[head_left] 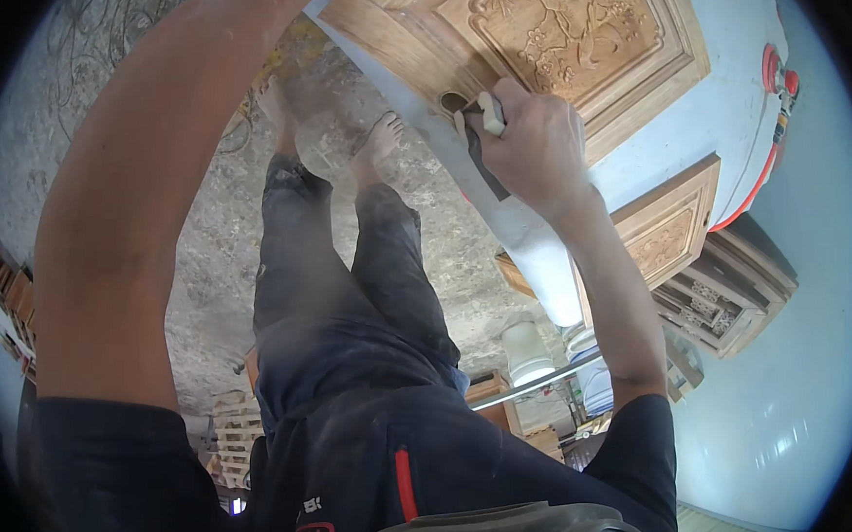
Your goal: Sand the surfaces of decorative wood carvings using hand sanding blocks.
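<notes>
My right hand (pixel 540 151) is closed at the near edge of a carved wooden door panel (pixel 440 38), beside a round hole (pixel 452 101) in its frame. A dark, flat strip that looks like sandpaper (pixel 487 169) is pinched in the fingers and hangs below them. Pale cream bits (pixel 492 115) show at the fingertips; whether they are finger wraps or part of the held piece I cannot tell. My left forearm (pixel 137 200) reaches up past the top edge beside the panel's far left corner, with its hand out of the picture.
The panel lies on a pale work surface (pixel 653 148). To the right are a smaller carved panel (pixel 657 231), stacked wooden frames (pixel 722 294) and a red power tool (pixel 774 71) with a red hose. Below stands a white bucket (pixel 528 348). Cords (pixel 99 27) lie on the dusty floor (pixel 220 283).
</notes>
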Action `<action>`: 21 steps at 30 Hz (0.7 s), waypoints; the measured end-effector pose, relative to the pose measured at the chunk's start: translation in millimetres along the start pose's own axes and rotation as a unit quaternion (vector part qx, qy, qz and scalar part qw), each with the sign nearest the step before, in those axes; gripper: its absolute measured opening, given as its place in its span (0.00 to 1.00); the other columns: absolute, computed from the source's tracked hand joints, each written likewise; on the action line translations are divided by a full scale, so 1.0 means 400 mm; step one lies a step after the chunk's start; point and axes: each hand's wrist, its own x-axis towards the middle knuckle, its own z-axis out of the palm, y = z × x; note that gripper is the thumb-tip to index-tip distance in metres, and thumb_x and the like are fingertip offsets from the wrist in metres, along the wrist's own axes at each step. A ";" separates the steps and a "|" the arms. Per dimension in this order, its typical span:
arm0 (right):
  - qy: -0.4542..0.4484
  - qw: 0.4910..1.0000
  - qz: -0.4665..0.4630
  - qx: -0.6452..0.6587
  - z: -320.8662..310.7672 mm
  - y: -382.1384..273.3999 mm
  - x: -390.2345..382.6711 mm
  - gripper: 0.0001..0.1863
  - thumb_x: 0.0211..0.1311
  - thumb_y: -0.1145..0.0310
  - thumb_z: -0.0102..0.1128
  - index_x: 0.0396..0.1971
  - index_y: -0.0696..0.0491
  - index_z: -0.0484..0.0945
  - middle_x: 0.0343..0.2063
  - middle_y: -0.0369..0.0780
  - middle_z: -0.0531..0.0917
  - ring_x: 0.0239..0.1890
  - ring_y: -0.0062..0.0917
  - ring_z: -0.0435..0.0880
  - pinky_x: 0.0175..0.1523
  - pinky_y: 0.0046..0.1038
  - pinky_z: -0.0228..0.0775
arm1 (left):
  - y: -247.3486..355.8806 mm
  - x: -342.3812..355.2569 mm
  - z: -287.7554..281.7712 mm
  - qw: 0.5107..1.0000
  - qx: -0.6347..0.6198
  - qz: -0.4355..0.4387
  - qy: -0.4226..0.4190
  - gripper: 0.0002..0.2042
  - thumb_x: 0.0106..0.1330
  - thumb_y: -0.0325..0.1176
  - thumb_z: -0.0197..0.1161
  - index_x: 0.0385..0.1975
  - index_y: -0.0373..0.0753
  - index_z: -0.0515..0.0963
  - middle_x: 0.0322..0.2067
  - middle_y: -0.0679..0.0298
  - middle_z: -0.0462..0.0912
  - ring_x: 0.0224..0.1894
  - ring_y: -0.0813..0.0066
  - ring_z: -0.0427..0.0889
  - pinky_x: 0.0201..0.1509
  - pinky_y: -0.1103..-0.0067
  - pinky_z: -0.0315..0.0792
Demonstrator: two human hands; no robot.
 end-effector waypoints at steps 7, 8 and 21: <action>0.080 0.994 -0.064 0.039 0.020 -0.008 0.021 0.04 0.64 0.69 0.64 0.33 0.54 0.80 0.18 0.42 0.82 0.15 0.38 0.78 0.24 0.37 0.70 | 0.031 0.016 -0.013 0.995 -0.087 -0.045 -0.035 0.43 0.61 0.39 0.71 0.80 0.47 0.65 0.79 0.56 0.66 0.79 0.52 0.63 0.84 0.62 0.55; 0.011 0.998 -0.051 0.028 -0.004 0.000 0.031 0.05 0.64 0.69 0.64 0.34 0.54 0.80 0.19 0.42 0.83 0.15 0.38 0.78 0.24 0.37 0.70 | 0.019 0.010 -0.030 0.982 -0.174 -0.058 -0.054 0.42 0.61 0.39 0.71 0.80 0.46 0.65 0.79 0.56 0.66 0.79 0.52 0.64 0.84 0.62 0.55; 0.074 0.997 0.006 -0.018 0.035 -0.029 -0.009 0.10 0.57 0.70 0.71 0.29 0.53 0.75 0.17 0.41 0.81 0.14 0.38 0.74 0.22 0.38 0.66 | 0.017 0.015 0.010 0.999 -0.034 0.000 -0.006 0.41 0.62 0.39 0.71 0.79 0.45 0.66 0.79 0.56 0.66 0.80 0.53 0.63 0.85 0.62 0.54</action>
